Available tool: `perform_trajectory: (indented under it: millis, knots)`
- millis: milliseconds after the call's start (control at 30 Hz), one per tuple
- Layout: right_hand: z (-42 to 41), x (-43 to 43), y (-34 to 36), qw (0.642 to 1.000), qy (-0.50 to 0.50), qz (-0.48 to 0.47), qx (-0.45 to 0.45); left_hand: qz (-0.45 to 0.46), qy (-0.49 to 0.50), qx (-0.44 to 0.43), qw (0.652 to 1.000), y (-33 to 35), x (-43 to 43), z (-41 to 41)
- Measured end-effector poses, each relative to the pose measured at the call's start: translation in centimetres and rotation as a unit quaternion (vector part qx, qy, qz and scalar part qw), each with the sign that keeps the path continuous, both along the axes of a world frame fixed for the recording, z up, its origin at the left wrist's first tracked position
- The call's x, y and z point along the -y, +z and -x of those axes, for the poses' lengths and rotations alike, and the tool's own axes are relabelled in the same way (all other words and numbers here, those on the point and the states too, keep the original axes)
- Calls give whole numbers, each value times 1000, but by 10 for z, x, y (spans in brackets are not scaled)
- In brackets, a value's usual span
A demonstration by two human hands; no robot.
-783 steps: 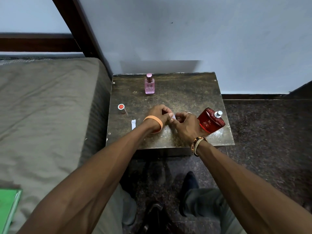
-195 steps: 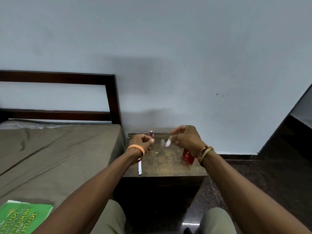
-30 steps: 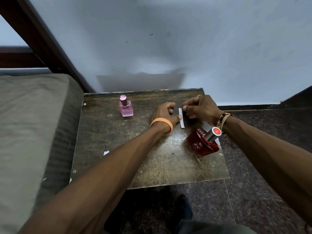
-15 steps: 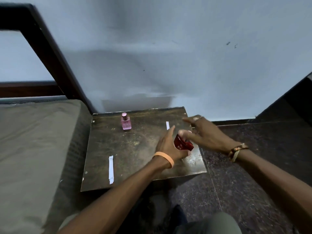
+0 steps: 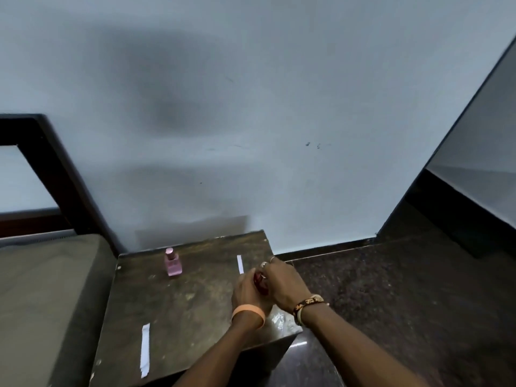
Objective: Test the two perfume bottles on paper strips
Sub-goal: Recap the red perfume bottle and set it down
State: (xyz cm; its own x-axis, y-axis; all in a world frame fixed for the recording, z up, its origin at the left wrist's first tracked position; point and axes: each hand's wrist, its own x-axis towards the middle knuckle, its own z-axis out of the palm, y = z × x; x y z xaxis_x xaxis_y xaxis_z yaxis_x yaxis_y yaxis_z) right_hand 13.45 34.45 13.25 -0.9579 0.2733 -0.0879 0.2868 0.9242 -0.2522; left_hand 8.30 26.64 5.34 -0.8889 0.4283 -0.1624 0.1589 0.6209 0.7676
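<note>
Both my hands close around the red perfume bottle point(image 5: 260, 283) at the right side of the small dark table point(image 5: 178, 311). My left hand point(image 5: 247, 291) wraps it from the left and my right hand point(image 5: 283, 283) covers it from the right, so only a sliver of red shows between them. The pink perfume bottle point(image 5: 172, 262) stands upright with its cap on near the table's back edge. One white paper strip point(image 5: 240, 264) lies at the back right, just beyond my fingers. A second white strip point(image 5: 145, 346) lies near the front left edge.
A bed with an olive cover point(image 5: 47, 303) and a dark wooden headboard point(image 5: 50, 174) adjoins the table's left side. A pale wall point(image 5: 251, 121) rises directly behind. Dark speckled floor point(image 5: 405, 303) spreads to the right.
My hands have closed in around the red bottle, hiding most of it. The camera has tilted upward, so the table sits lower in view.
</note>
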Motion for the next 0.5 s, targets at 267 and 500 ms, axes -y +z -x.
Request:
perform_trajectory:
  millis: [267, 500]
  knots:
    - [2, -8, -7, 999, 41, -13, 33, 46, -12, 1, 999, 7, -1, 5]
    - [11, -10, -1, 994, 90, -26, 54, 32, -9, -2, 999, 8, 2, 4]
